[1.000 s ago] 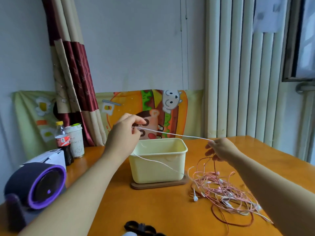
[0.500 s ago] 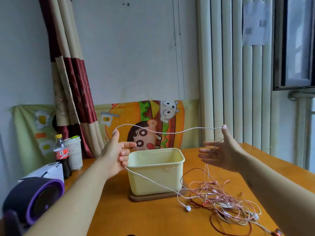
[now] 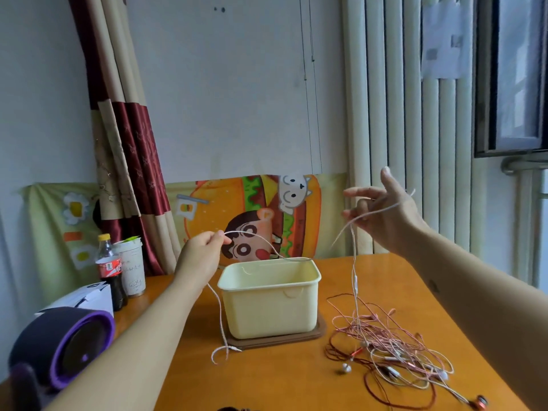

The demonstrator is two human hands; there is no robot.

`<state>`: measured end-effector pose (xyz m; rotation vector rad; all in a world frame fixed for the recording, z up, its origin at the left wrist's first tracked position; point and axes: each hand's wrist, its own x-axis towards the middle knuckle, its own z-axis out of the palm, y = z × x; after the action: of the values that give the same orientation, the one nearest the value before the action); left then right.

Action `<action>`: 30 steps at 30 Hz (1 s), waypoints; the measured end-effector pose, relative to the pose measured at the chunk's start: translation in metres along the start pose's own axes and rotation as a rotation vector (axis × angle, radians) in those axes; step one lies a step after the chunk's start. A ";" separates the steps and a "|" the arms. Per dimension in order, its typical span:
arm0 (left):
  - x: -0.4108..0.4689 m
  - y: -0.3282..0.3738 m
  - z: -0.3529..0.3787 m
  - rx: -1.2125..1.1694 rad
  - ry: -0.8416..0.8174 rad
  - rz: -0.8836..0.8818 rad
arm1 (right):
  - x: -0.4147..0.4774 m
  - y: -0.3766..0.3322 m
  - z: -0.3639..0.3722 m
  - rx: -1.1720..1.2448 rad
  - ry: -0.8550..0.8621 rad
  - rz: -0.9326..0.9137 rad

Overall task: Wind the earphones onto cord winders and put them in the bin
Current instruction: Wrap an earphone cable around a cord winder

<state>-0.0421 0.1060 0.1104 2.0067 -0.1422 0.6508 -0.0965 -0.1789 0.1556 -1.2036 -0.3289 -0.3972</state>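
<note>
My left hand [image 3: 204, 253] pinches a white earphone cord [image 3: 219, 310] above and left of the pale yellow bin [image 3: 269, 304]. One end of the cord hangs down to the table and curls near the bin's base. The other part sags over the bin's rim toward my right hand [image 3: 385, 215]. That hand is raised with its fingers spread, and the cord lies looped over it, then drops to a tangle of pink, white and red earphones [image 3: 391, 348] on the orange table [image 3: 281, 378]. No cord winder shows clearly.
The bin stands on a brown coaster [image 3: 317, 333]. At the left are a purple round speaker [image 3: 62, 342], a white box [image 3: 86, 298], a cola bottle [image 3: 111, 271] and a paper cup [image 3: 132, 268]. A cartoon cloth hangs on the wall behind.
My right hand rose and moved right with the cord draped over it. My left hand closed into a pinch on the cord, and the cord's span between the hands now sags onto the bin.
</note>
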 end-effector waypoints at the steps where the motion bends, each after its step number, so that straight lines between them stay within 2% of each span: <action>1: 0.001 -0.004 0.000 0.010 0.009 -0.006 | 0.000 0.000 0.003 -0.053 0.006 -0.046; 5: 0.003 -0.024 0.000 0.090 -0.050 -0.086 | 0.005 -0.002 0.014 -0.284 0.008 -0.221; 8: 0.001 -0.039 0.004 0.184 -0.168 -0.161 | 0.005 -0.003 0.023 -0.658 -0.048 -0.471; 11: 0.000 -0.048 0.009 0.255 -0.147 -0.175 | 0.000 -0.004 0.038 -1.123 -0.186 -0.614; 13: -0.001 -0.050 0.012 0.289 -0.128 -0.178 | 0.001 0.000 0.045 -1.485 -0.317 -0.644; 15: -0.004 -0.045 0.013 0.249 -0.109 -0.125 | 0.004 0.008 0.046 -1.668 -0.405 -0.518; 18: -0.013 -0.017 0.015 0.061 -0.125 0.026 | 0.007 0.020 0.047 -1.659 -0.425 -0.391; 21: -0.032 0.022 0.023 -0.163 -0.390 0.031 | 0.009 0.028 0.050 -1.645 -0.410 -0.363; 23: -0.040 0.039 0.033 -0.163 -0.558 0.041 | 0.008 0.032 0.052 -1.622 -0.389 -0.361; 25: -0.046 0.046 0.045 -0.125 -0.634 0.087 | 0.006 0.035 0.053 -1.593 -0.366 -0.356; 27: -0.048 0.049 0.053 -0.113 -0.600 0.131 | 0.006 0.036 0.051 -1.570 -0.346 -0.357; 30: -0.042 0.046 0.055 -0.114 -0.422 0.185 | 0.009 0.038 0.043 -1.544 -0.216 -0.455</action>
<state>-0.0730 0.0291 0.1049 2.0091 -0.6098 0.3149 -0.0720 -0.1273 0.1424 -2.7057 -0.4947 -1.0011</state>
